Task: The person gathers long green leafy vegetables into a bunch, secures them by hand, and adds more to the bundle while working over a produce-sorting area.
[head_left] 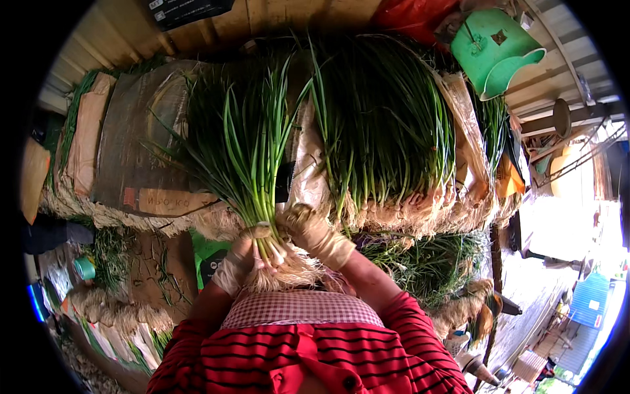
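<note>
A bunch of green onions stands upright in front of me, leaves pointing away and pale roots toward my body. My left hand, in a light work glove, is closed around its white stalks just above the roots. Close against the right side of the bunch is my gloved right hand, its fingers curled in. What those fingers hold, if anything, is hidden. Below both hands hang the white bulbs and shaggy roots.
Behind my hands lies a long row of stacked green onions, roots facing me. Brown sheeting covers its left part. A green plastic scoop rests at the far right. Loose greens lie on a lower level at right, near cardboard at left.
</note>
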The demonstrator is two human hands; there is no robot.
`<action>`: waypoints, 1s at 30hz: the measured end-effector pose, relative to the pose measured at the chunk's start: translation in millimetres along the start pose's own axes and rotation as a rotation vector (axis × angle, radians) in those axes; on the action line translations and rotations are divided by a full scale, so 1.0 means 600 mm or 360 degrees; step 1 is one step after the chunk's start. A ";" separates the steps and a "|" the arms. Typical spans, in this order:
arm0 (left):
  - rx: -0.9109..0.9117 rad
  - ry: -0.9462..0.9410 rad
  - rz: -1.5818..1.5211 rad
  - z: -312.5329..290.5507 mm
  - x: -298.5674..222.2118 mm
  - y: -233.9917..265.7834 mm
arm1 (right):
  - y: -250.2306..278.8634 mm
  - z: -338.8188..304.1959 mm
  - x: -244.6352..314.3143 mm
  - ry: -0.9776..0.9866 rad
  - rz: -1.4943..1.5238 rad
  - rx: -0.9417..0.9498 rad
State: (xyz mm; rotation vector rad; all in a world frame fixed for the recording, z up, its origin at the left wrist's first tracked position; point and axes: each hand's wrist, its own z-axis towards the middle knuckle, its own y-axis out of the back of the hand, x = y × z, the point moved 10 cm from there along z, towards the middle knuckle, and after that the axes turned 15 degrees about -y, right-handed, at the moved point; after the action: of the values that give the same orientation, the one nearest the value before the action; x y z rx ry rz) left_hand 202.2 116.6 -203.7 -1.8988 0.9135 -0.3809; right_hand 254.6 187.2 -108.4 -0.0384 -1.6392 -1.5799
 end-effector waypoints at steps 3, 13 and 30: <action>-0.0057 -0.0179 0.0395 0.001 -0.006 -0.013 | -0.072 -0.064 -0.062 -0.0271 0.0271 0.0179; 0.0261 -0.0568 0.0017 -0.038 -0.033 -0.041 | -0.105 -0.398 -0.322 -0.1512 -0.0327 0.1255; 0.0180 -0.0501 -0.0068 -0.031 -0.034 -0.002 | 0.115 -0.219 -0.284 -0.1873 0.1051 0.0046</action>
State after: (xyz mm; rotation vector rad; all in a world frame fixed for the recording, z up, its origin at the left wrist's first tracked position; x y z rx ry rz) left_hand 178.0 120.0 -191.2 -1.8121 0.6300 -0.1480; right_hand 472.3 177.7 -168.4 -1.5662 -2.1163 -0.9887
